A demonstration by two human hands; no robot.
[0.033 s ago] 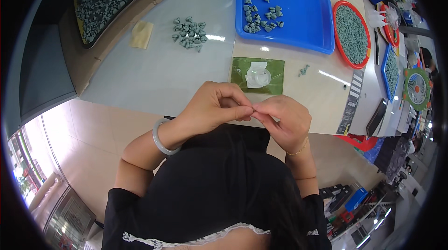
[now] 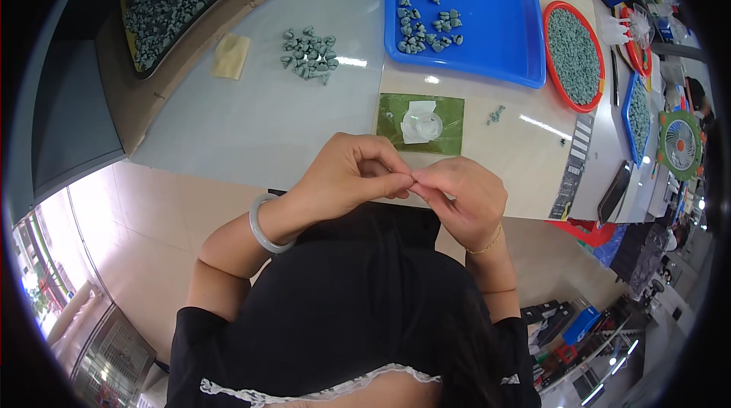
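Observation:
My left hand [image 2: 358,172] and my right hand [image 2: 462,196] meet fingertip to fingertip at the table's near edge. Both are pinched closed, and whatever lies between the fingertips is hidden or too small to make out. Just beyond them is a green mat [image 2: 388,132] bearing a white paper piece [image 2: 416,113] and a small clear round dish [image 2: 431,126]. A few tiny green-grey bits [image 2: 496,115] lie right of the mat. Farther left sits a cluster of green-grey stone-like pieces [image 2: 311,54], each with dark parts.
A blue tray [image 2: 499,35] at the back holds more such pieces. To its right stand a red-rimmed round basket [image 2: 546,46] full of small green bits, a blue tray [image 2: 629,122], a phone [image 2: 614,192] and a green fan [image 2: 680,144]. A yellowish cloth [image 2: 231,56] lies left.

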